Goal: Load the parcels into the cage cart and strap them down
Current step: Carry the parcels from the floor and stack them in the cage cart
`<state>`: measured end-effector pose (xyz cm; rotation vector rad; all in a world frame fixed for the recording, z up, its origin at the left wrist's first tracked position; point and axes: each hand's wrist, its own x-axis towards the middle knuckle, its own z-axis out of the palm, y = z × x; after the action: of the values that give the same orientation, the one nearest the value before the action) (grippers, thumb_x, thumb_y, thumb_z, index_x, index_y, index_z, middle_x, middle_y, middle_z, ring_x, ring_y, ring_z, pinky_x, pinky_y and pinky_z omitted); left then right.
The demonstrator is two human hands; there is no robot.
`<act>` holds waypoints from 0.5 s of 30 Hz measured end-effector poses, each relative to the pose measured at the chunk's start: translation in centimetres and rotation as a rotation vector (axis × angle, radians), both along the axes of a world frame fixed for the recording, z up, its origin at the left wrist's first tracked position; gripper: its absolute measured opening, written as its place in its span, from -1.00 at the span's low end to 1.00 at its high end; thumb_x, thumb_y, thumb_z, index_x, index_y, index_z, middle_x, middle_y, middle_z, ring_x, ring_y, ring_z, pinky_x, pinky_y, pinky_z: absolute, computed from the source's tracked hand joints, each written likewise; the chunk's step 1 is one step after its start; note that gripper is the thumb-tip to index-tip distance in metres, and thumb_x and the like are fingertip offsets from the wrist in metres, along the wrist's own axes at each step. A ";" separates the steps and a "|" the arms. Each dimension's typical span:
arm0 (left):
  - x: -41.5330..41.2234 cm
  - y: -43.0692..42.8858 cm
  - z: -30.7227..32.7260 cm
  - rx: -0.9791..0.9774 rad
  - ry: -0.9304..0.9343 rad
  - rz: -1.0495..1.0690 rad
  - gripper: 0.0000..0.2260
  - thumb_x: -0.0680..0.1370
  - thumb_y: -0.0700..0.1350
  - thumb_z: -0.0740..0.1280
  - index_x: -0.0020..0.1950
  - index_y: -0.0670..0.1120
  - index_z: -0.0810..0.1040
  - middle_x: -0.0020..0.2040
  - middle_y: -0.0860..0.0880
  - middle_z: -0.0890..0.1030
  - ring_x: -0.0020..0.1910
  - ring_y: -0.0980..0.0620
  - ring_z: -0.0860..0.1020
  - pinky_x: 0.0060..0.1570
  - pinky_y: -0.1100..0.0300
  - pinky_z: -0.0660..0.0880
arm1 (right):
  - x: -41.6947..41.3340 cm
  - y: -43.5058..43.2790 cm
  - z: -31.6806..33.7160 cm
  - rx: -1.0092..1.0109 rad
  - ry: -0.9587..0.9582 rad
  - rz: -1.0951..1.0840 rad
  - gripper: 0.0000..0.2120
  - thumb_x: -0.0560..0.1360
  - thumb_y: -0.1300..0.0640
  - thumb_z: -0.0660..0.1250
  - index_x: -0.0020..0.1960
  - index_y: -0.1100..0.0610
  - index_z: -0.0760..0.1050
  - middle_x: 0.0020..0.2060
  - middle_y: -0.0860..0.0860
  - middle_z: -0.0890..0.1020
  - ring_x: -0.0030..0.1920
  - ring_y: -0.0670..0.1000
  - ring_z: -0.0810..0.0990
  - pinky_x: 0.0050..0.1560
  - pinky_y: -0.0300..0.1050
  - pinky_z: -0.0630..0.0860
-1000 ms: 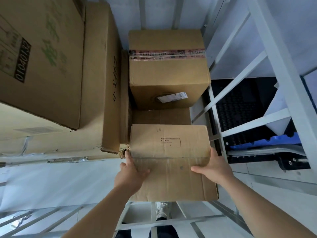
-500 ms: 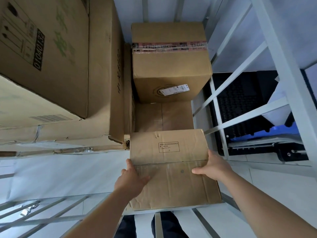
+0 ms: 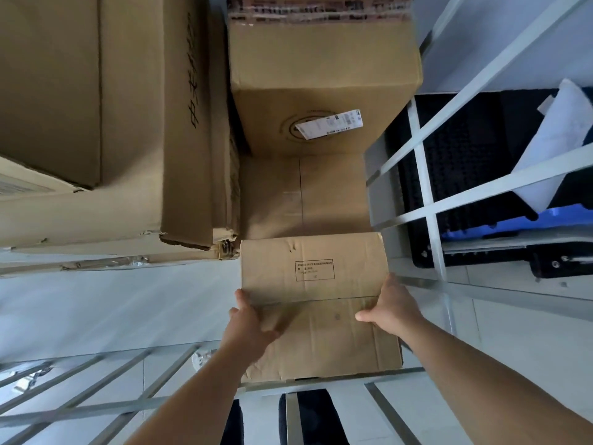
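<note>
Since the earlier frames, the strip of bare cardboard between the held parcel [image 3: 313, 274] and the taped box [image 3: 324, 78] has grown wider in view, and the top of the taped box now runs off the upper edge. Both hands keep the same places on the parcel.

1. Hands. The left hand [image 3: 248, 322] grasps the parcel's left edge, thumb on the top face and fingers curled round the side. The right hand [image 3: 396, 311] grasps the right edge in the same way, with its thumb lying across the top face.

2. Parcel. This flat brown carton has a printed rectangle on its far half and a crease across the middle. It sits inside the cage cart [image 3: 420, 175], between the large box [image 3: 128, 130] on the left and the cart's white side bars on the right. Its far edge meets the lower box [image 3: 301, 197], and its far left corner is just beside the torn corner of the large box. Its near edge lies over a grey rail of the cart. Whether it rests on anything cannot be told.

3. Stack. The taped box stands on the lower box at the back and carries a white label [image 3: 330, 125] on its near face.

4. Outside the cart. A black crate [image 3: 465, 149] lies on the floor beyond the right-hand bars.
</note>
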<state>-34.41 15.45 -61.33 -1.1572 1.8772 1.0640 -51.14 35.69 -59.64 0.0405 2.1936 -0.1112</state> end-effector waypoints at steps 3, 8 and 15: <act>0.0 0.6 -2.0 -0.003 -0.024 -0.027 0.02 0.43 0.00 0.49 0.52 -0.06 -0.28 0.30 -0.20 0.35 0.04 -0.05 0.49 -0.16 0.24 0.50 | 0.6 0.4 -2.4 -0.005 0.004 0.009 -0.08 0.24 0.01 0.60 0.38 0.19 0.10 0.18 0.15 0.51 0.15 0.16 0.54 0.06 -0.01 0.53; -0.2 0.6 -5.1 -0.048 -0.075 -0.102 0.05 0.48 -0.03 0.45 0.50 -0.09 -0.41 0.36 -0.26 0.35 0.21 -0.16 0.51 0.21 0.05 0.47 | 1.1 0.3 -6.1 0.021 0.029 0.100 0.03 0.35 -0.08 0.51 0.49 0.31 -0.07 -0.02 0.09 0.62 0.00 0.08 0.61 -0.18 -0.16 0.48; -0.1 1.1 -8.6 -0.072 -0.125 -0.119 0.00 0.53 -0.06 0.39 0.49 -0.08 -0.46 0.42 -0.27 0.31 0.23 -0.15 0.51 0.18 0.07 0.45 | 1.0 -0.3 -9.3 0.106 0.002 0.144 -0.02 0.45 -0.09 0.41 0.48 0.39 -0.14 -0.01 0.10 0.63 0.03 0.07 0.62 -0.11 -0.17 0.48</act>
<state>-34.53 16.50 -69.91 -1.1115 1.8743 0.8459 -50.13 35.43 -68.91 -0.0582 2.1951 0.0855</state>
